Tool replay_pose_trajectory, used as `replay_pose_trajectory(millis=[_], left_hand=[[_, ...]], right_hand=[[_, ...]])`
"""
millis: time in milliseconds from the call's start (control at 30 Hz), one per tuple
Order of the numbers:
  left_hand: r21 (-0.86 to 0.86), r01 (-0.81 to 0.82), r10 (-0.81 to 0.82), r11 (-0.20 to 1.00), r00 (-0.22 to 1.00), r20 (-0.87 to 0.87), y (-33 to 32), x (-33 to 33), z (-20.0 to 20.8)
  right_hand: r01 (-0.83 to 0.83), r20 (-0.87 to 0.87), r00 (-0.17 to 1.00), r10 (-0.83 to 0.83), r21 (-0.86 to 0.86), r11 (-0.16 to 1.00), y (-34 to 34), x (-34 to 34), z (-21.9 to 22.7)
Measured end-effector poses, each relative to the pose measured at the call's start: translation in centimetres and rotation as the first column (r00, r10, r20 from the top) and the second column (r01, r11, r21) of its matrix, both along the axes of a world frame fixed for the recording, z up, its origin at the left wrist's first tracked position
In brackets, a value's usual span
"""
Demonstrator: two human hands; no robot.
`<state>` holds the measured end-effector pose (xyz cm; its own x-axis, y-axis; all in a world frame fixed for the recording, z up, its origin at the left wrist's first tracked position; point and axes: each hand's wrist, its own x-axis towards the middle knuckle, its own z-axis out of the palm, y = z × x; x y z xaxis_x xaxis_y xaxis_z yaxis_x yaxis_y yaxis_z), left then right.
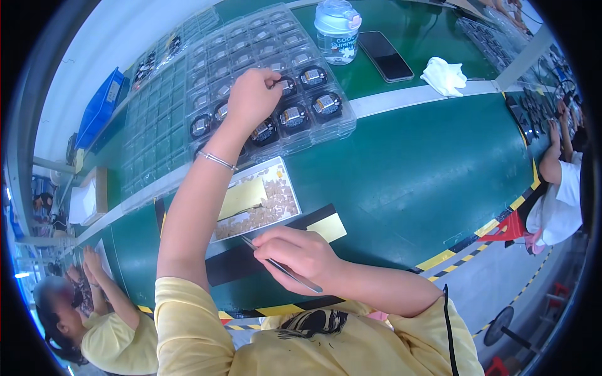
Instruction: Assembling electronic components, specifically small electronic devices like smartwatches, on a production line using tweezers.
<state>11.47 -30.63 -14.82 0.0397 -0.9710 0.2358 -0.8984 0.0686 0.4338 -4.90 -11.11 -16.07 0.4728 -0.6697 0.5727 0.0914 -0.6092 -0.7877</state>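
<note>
My left hand (254, 94) reaches over a clear plastic tray (338, 128) with round pockets. Its fingers are curled and pinch at the edge of a round black part (288, 86) sitting in a pocket; the exact grip is partly hidden. More round black parts with small labelled faces, such as this one (327, 104), fill the tray's near rows. Metal tweezers (288, 274) are held in my right hand (305, 257), their tips by the near edge of a white shallow box (295, 197). Many small beige pieces (276, 203) and a yellow paper (243, 197) lie in that box.
A water bottle (337, 34), a phone (385, 56) and a crumpled white tissue (444, 76) stand or lie behind the tray. A blue bin (100, 109) is at the left. A black strip (235, 266) lies below the box. Other people sit at both sides.
</note>
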Motion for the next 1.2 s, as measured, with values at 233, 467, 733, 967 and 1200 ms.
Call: replay_pose_trajectory(millis=[233,467,733,967,1200], left_hand=[[-0.081,-0.019,0.012,0.997,0.996,-0.092,5.6,1.2,2.1],[-0.111,-0.069,0.028,0.991,0.942,-0.333,18.1,4.2,1.4],[-0.160,-0.140,0.058,0.977,0.902,-0.429,24.8,5.7,0.4],[-0.152,0.213,-0.262,0.965,0.774,-0.576,26.3,3.4,1.2],[-0.259,0.297,-0.393,0.919,0.743,-0.542,27.6,2.4,0.3]], right_hand=[[0.007,0.032,0.999,-0.007,-0.011,1.000,-0.1,0.2,0.1],[-0.024,0.056,0.998,0.024,0.003,1.000,0.1,0.0,0.0],[-0.180,-0.021,0.983,0.180,0.015,0.984,1.1,0.9,0.2],[-0.184,-0.133,0.968,0.214,0.203,0.962,1.1,0.4,0.5],[-0.251,-0.140,0.917,0.372,0.521,0.816,0.7,-0.1,1.5]])
